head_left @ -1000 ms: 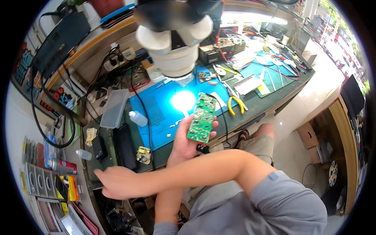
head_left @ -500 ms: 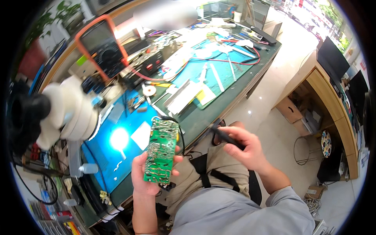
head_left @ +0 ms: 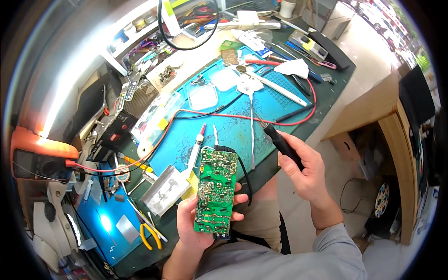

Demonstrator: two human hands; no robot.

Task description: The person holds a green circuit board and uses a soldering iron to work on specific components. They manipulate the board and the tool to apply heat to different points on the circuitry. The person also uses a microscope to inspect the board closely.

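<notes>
Circuit board: green circuit board (head_left: 214,191), solder side up, held above the bench's near edge.
Left hand: left hand (head_left: 200,219) clamps the board, fingers curled around its edges.
Right hand: right hand (head_left: 303,165) grips a black soldering iron (head_left: 280,140), fingers closed around it.
Surface: blue mat (head_left: 233,126) on a dark green bench (head_left: 345,74), crossed by red lead (head_left: 261,116); tweezers (head_left: 252,135) lie mid-mat.
Room: orange multimeter (head_left: 39,156) at the left edge; pale floor right.

board (head_left: 214,191) in my left hand (head_left: 198,224) | probe (head_left: 282,142) in my right hand (head_left: 303,170), right of board | mat (head_left: 242,126) beyond both | pliers (head_left: 149,233) left of my left hand | multimeter (head_left: 39,158) far left
</notes>
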